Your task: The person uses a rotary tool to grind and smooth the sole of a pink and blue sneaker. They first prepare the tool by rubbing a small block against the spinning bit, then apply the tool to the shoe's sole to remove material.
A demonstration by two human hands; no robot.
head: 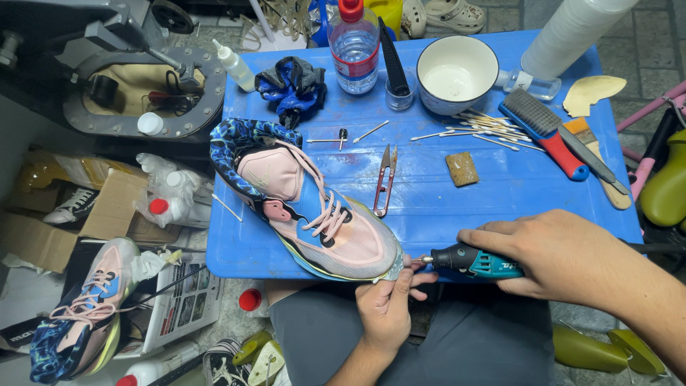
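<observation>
Your right hand (564,261) grips the rotary tool (475,261), bit at the sneaker (307,207) toe; left hand (389,307) pinches the toe edge. Grinding looks underway, unfinished.

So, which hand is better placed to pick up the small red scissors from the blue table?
Probably the left hand: it only steadies the sneaker toe, nearer the scissors. The right hand grips the rotary tool.

My left hand (386,307) and right hand (554,257) are bare: no gloves, rings or watch, and no sleeves on either forearm as far as they show. My nails are cut short. Near, below the hands, I wear grey trousers (471,343), plain and unmarked.
</observation>
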